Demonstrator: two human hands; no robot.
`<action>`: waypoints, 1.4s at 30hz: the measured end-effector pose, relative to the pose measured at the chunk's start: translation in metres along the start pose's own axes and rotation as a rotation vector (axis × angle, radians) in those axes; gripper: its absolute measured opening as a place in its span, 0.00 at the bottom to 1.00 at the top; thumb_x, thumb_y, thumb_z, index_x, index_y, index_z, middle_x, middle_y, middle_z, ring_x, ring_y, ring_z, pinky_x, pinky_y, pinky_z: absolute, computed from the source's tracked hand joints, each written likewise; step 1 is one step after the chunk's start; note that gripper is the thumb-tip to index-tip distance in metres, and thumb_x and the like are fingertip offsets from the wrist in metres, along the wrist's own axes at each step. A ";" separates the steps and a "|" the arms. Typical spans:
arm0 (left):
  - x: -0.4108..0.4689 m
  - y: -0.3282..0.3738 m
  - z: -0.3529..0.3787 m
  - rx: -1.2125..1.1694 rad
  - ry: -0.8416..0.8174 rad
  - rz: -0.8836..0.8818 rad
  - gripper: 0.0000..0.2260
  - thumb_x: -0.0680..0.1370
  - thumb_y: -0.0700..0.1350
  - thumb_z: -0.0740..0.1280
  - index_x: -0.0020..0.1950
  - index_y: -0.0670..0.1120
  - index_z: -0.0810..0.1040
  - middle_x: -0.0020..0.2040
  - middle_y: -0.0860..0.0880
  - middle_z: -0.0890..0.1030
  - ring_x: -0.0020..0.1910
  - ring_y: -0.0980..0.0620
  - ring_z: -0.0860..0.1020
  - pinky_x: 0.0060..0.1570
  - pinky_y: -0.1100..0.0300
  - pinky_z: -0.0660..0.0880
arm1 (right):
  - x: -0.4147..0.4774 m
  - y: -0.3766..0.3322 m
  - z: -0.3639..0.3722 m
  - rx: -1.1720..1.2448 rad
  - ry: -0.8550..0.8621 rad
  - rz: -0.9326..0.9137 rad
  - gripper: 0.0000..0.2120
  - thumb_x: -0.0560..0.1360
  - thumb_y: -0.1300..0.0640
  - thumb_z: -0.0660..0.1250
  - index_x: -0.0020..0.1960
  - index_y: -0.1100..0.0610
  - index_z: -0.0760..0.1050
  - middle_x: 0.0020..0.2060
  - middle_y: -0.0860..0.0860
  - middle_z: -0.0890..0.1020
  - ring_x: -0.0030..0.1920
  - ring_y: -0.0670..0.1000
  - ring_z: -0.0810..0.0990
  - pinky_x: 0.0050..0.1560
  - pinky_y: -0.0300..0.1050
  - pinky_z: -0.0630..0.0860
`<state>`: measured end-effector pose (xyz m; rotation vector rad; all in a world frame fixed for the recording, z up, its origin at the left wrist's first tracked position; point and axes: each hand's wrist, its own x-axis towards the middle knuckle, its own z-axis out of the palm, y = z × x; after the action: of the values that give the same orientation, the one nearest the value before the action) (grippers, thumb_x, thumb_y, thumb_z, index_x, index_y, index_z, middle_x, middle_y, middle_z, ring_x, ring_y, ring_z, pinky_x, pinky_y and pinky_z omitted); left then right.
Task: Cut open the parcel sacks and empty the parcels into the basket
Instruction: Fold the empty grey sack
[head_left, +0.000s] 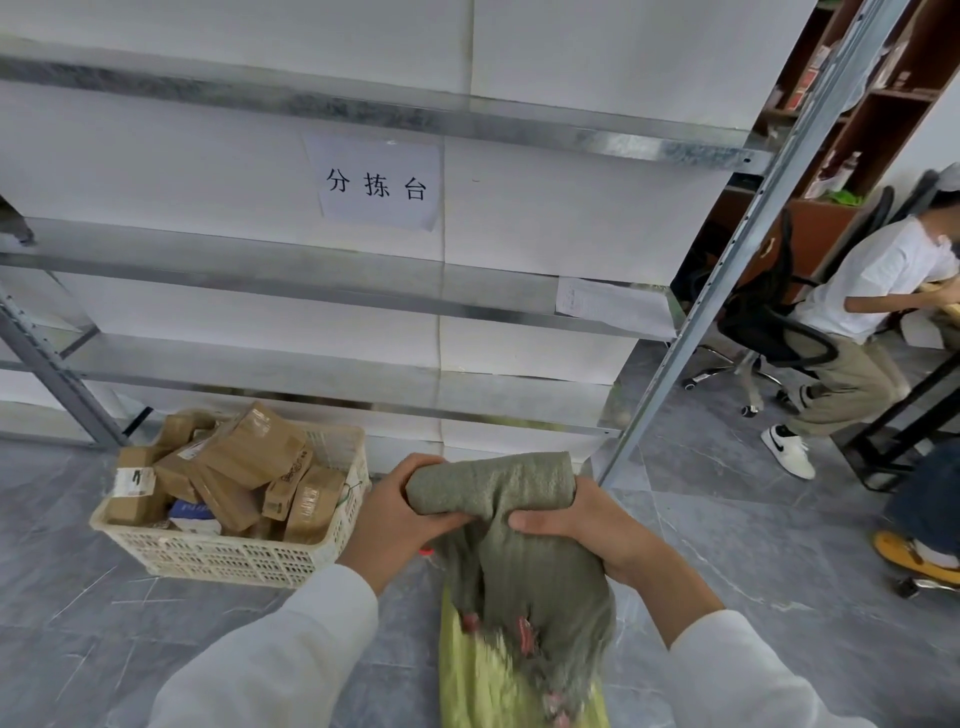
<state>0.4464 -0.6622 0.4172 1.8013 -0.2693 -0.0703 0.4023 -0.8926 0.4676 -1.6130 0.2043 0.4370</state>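
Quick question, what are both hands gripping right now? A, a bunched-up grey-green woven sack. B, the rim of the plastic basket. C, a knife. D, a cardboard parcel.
A: the left hand and the right hand both grip the bunched top of the grey-green sack, while the parcels lie in the basket off to the left.

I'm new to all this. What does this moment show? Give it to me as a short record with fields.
Left hand: grips the rolled end of a grey-green woven sack
Right hand: grips the same sack's other side
Second sack: yellow-green woven sack, below the hands
Basket: cream perforated plastic basket on the floor, left
Parcels: brown taped cardboard parcels heaped in the basket
Background: grey metal shelving, white paper sign, seated person at right
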 end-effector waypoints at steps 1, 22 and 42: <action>0.001 -0.001 -0.002 -0.034 0.007 -0.062 0.28 0.55 0.62 0.81 0.52 0.60 0.80 0.47 0.59 0.82 0.47 0.62 0.80 0.38 0.67 0.79 | -0.001 0.001 -0.001 -0.014 -0.012 -0.024 0.34 0.62 0.59 0.82 0.65 0.54 0.74 0.54 0.53 0.84 0.54 0.53 0.83 0.57 0.54 0.79; -0.003 0.004 0.019 -0.116 -0.067 -0.305 0.52 0.52 0.55 0.82 0.69 0.55 0.56 0.59 0.55 0.68 0.59 0.55 0.71 0.49 0.71 0.70 | 0.015 -0.001 0.011 0.241 0.275 -0.057 0.38 0.59 0.53 0.83 0.65 0.57 0.71 0.55 0.59 0.82 0.52 0.59 0.83 0.53 0.60 0.80; 0.004 0.022 0.008 -0.603 -0.237 -0.696 0.17 0.61 0.47 0.79 0.45 0.40 0.85 0.44 0.40 0.85 0.37 0.46 0.84 0.35 0.57 0.80 | 0.017 0.026 -0.011 0.148 0.150 -0.297 0.47 0.59 0.55 0.83 0.71 0.37 0.63 0.60 0.45 0.78 0.56 0.50 0.82 0.53 0.48 0.81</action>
<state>0.4461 -0.6752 0.4366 1.2081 0.2118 -0.7772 0.4101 -0.9041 0.4377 -1.5010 0.1038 0.0704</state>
